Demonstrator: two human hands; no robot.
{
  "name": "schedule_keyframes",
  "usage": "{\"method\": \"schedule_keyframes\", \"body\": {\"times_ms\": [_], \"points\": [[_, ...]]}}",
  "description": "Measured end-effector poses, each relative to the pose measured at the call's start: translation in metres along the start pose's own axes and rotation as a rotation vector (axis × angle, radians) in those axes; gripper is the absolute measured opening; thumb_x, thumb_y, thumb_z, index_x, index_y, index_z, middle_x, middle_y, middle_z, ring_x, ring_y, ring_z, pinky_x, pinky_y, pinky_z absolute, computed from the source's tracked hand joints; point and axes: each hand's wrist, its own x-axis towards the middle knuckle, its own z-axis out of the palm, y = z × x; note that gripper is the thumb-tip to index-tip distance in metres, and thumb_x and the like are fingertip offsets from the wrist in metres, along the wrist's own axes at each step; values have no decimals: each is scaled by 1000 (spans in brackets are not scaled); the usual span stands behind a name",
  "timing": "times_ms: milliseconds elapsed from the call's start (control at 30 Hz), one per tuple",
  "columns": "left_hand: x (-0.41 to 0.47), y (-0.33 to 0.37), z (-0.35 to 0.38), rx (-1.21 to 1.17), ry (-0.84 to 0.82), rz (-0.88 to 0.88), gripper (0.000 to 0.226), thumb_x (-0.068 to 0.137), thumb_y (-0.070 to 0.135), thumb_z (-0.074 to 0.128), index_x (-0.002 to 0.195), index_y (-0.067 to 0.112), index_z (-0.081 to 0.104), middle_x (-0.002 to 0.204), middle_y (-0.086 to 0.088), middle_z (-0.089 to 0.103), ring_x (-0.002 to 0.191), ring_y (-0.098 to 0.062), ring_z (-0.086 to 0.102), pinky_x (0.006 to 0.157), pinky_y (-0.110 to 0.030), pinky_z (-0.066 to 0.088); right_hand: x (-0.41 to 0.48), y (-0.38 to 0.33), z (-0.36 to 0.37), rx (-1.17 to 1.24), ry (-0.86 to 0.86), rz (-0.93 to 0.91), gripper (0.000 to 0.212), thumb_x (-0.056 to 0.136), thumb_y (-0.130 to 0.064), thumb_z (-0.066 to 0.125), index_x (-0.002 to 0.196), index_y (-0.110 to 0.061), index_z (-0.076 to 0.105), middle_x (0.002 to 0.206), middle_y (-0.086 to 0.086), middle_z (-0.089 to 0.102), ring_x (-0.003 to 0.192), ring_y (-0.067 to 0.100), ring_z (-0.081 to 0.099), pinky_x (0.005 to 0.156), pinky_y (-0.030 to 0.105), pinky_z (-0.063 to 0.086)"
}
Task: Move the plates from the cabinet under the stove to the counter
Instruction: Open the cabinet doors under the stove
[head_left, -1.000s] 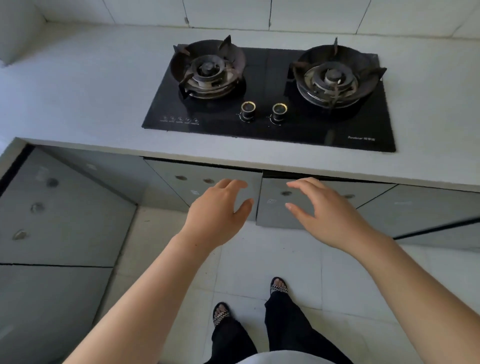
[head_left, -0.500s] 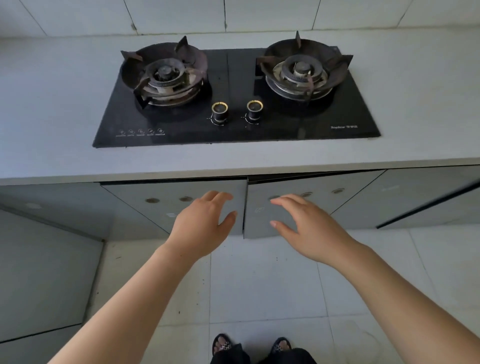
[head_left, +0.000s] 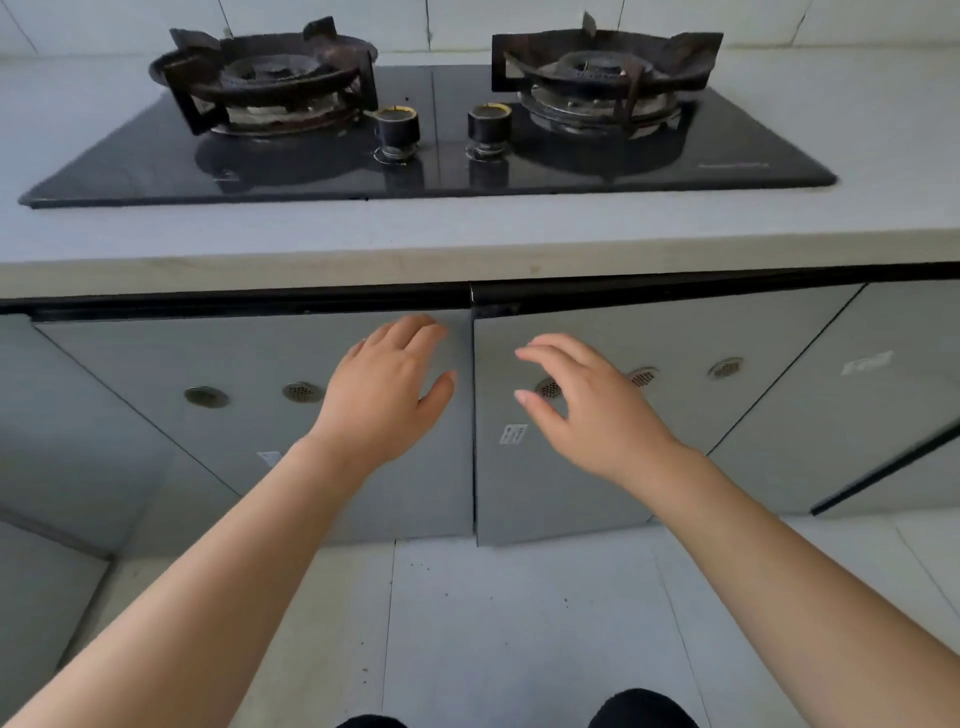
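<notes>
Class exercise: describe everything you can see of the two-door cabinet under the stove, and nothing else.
The cabinet sits directly below the counter edge, under the stove. It has two flat, glossy grey doors, both shut, meeting at a narrow dark vertical seam. Each door carries small round perforated vents in a row and a small pale sticker. A black strip runs along the top. The left hand and right hand reach toward the seam; contact cannot be confirmed. No plates are visible.

Two glossy grey flat-panel cabinet doors, the left door (head_left: 249, 415) and the right door (head_left: 597, 415), stand shut side by side beneath the black glass two-burner gas stove (head_left: 431, 140). Each bears round vent grilles. The pale grey stone counter (head_left: 467, 228) surrounds the stove. Plates not visible.
</notes>
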Motion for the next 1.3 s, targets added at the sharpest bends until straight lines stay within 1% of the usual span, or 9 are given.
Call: {"method": "schedule_keyframes", "body": {"times_ms": [133,300,433,533,700,967,1067,1233,1300], "points": [[-7,-9,25,46,165,97,42,86,24,53,125,9,51,133,-9,49,123,-31,45,98,-47,41,-4,15,28,-15,160,-79,36,89,-20,59,122,-6,56,130,9,51,119,26,49,94,15,26],[-17,-22,36,102,341,146,45,82,18,56,126,8,50,139,-13,44,128,-34,41,99,-54,39,-3,24,41,-56,371,-177,35,85,-16,64,118,-4,58,127,12,54,117,30,51,96,21,30],[-12,-26,29,144,320,90,55,84,26,54,135,13,41,143,-8,40,134,-27,33,108,-51,28,2,23,41,-100,421,-200,37,85,-17,63,119,-4,57,129,12,52,119,29,49,96,29,38],[-7,-29,29,167,255,42,61,84,29,53,140,13,34,144,-4,37,135,-23,30,110,-53,24,8,21,42,-127,408,-167,42,85,-19,63,124,-4,54,131,14,50,122,30,45,102,37,38],[-1,-34,37,123,331,71,60,82,25,57,137,11,39,138,-7,44,129,-27,35,106,-43,32,26,22,48,-185,463,-143,48,82,-21,69,123,0,54,124,17,53,118,35,48,101,52,38],[2,-38,44,61,358,39,61,83,29,57,139,15,37,136,-4,43,129,-27,32,91,-38,44,36,27,57,-191,611,-158,46,73,-13,77,114,0,61,106,17,59,99,34,56,86,38,48],[0,-39,45,56,342,46,62,84,29,56,141,16,35,139,-4,41,131,-26,30,95,-38,42,36,28,58,-218,640,-171,46,70,-12,80,110,-1,63,100,16,60,91,34,57,77,36,50],[-7,-34,46,-33,315,42,64,87,32,53,144,22,26,150,0,25,141,-18,13,89,-33,44,32,29,57,-216,671,-193,45,68,-13,81,109,-3,64,99,14,61,89,31,57,74,34,50],[-14,-32,50,-92,333,74,63,87,30,54,144,23,27,153,0,21,142,-17,11,90,-29,40,28,30,56,-211,678,-209,45,69,-14,81,109,-4,64,99,13,61,90,28,55,75,34,50]]}}
